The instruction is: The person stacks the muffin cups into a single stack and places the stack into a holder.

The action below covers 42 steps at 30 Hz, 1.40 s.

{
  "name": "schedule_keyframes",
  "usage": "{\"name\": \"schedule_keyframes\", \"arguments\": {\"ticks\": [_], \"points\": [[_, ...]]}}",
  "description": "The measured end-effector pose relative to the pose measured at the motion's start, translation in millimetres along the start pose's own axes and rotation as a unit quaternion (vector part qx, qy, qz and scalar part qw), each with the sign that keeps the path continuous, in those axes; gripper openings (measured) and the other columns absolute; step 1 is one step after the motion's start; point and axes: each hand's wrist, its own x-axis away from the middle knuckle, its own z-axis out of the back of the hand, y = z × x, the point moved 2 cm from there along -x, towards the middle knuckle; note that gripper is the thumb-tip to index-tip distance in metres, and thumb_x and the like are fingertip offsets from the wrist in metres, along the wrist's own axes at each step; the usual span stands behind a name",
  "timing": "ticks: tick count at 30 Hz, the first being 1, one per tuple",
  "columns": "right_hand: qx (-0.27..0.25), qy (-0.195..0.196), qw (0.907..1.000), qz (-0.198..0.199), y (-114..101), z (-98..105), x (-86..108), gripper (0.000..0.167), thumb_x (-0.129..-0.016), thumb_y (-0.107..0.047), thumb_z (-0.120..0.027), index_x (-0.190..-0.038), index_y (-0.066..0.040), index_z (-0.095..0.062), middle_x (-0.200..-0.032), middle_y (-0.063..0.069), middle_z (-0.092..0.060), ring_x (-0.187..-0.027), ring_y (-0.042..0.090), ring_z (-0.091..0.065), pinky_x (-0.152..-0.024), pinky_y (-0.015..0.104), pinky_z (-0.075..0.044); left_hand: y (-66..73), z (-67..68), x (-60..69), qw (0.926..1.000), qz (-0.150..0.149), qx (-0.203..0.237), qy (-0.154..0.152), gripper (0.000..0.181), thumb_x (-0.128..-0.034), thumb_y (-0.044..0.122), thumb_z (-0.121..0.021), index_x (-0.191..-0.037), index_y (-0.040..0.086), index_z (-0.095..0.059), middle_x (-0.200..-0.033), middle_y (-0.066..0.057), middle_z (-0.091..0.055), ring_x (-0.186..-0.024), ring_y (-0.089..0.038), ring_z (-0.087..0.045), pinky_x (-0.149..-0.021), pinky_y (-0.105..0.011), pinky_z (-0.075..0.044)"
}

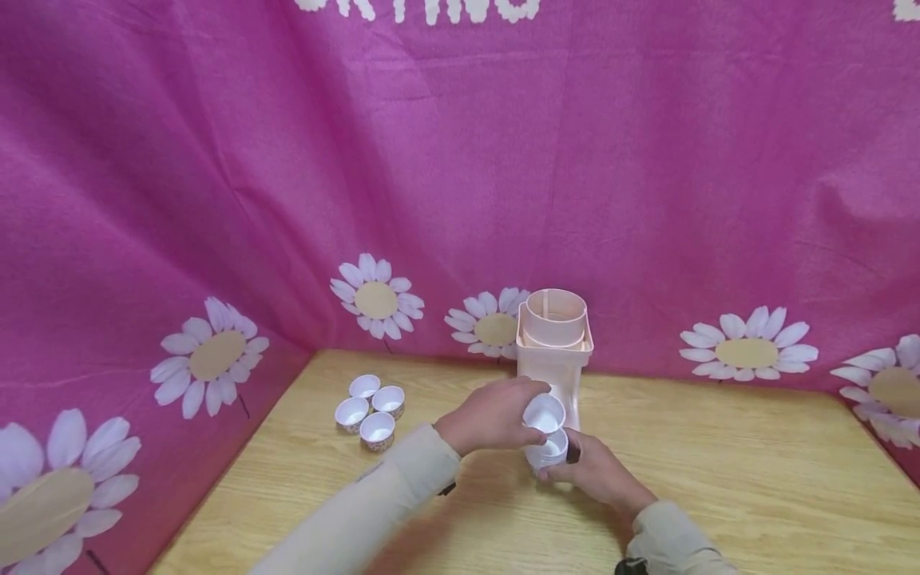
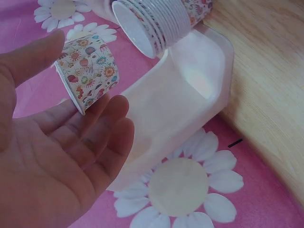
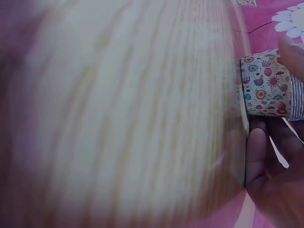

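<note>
My left hand (image 1: 492,417) pinches a single small paper baking cup (image 1: 544,414) by its rim, between thumb and fingers. White inside, the cup (image 2: 92,71) has a colourful floral print outside in the left wrist view. Just below and in front of it, a nested stack of the same cups (image 1: 548,452) is gripped low down by my right hand (image 1: 600,471). The many rims of the stack (image 2: 156,23) show in the left wrist view. In the right wrist view, the thumb and fingers of my right hand (image 3: 280,185) lie around the stack (image 3: 266,85).
A pale pink plastic stand (image 1: 549,367) with a round cylinder (image 1: 557,318) in its top stands behind my hands, near the pink flowered cloth (image 1: 460,160). Several separate baking cups (image 1: 377,430) sit grouped on the wooden table (image 1: 755,471) to the left.
</note>
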Motion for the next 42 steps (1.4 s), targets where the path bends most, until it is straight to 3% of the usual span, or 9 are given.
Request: {"name": "schedule_keyframes", "arguments": {"ticks": [8, 13, 20, 26, 35, 42], "points": [[0.01, 0.008, 0.9998, 0.014, -1.8, 0.0, 0.8, 0.05, -0.076, -0.023, -0.083, -0.118, -0.005, -0.066, -0.113, 0.01, -0.073, -0.106, 0.02, -0.064, -0.095, 0.039, -0.048, 6.5, -4.7, -7.7, 0.9996, -0.016, -0.014, -0.018, 0.053, -0.0801, 0.032, -0.082, -0.127, 0.016, -0.062, -0.114, 0.002, -0.068, -0.095, -0.01, -0.061, -0.076, -0.022, -0.05], [0.014, 0.02, 0.9997, -0.002, 0.7, 0.6, 4.9, 0.054, -0.075, -0.023, -0.084, -0.122, -0.006, -0.065, -0.115, 0.01, -0.073, -0.108, 0.021, -0.064, -0.098, 0.043, -0.049, 5.1, -15.0, -11.3, 0.9992, -0.027, -0.025, -0.019, 0.055, -0.0799, 0.035, -0.082, -0.128, 0.017, -0.062, -0.116, 0.0, -0.067, -0.096, -0.011, -0.061, -0.076, -0.022, -0.05], [0.04, 0.038, 0.9984, -0.015, -0.2, 2.6, 8.9, 0.055, -0.073, -0.026, -0.086, -0.122, -0.009, -0.067, -0.114, 0.008, -0.073, -0.108, 0.021, -0.064, -0.099, 0.047, -0.047, -1.3, -26.8, -12.6, 0.9995, -0.004, 0.028, -0.011, 0.054, -0.0805, 0.03, -0.082, -0.128, 0.014, -0.061, -0.118, 0.001, -0.068, -0.097, -0.01, -0.061, -0.081, -0.023, -0.05], [0.053, 0.048, 0.9972, -0.021, -0.1, -1.7, 5.5, 0.049, -0.072, -0.026, -0.087, -0.114, -0.008, -0.069, -0.108, 0.006, -0.074, -0.102, 0.018, -0.064, -0.094, 0.04, -0.048, -5.0, -29.0, -13.3, 0.9992, -0.02, 0.033, -0.004, 0.048, -0.0793, 0.029, -0.083, -0.122, 0.016, -0.064, -0.111, 0.003, -0.069, -0.093, -0.008, -0.06, -0.078, -0.021, -0.048], [0.035, 0.034, 0.9987, -0.014, -1.9, -5.4, -1.6, 0.049, -0.072, -0.024, -0.086, -0.115, -0.008, -0.069, -0.107, 0.006, -0.075, -0.1, 0.017, -0.064, -0.094, 0.039, -0.048, -12.6, -25.0, -12.1, 0.9988, -0.016, 0.037, -0.027, 0.047, -0.0785, 0.027, -0.084, -0.119, 0.015, -0.066, -0.109, 0.002, -0.07, -0.089, -0.011, -0.06, -0.079, -0.023, -0.049], [0.033, 0.035, 0.9988, -0.009, -0.5, -3.5, 1.1, 0.052, -0.073, -0.024, -0.085, -0.119, -0.008, -0.068, -0.108, 0.007, -0.074, -0.099, 0.016, -0.063, -0.092, 0.037, -0.048, -13.6, -25.9, -14.7, 0.9984, -0.01, 0.033, -0.044, 0.056, -0.079, 0.029, -0.084, -0.129, 0.016, -0.063, -0.121, 0.002, -0.07, -0.1, -0.013, -0.063, -0.086, -0.026, -0.05]]}}
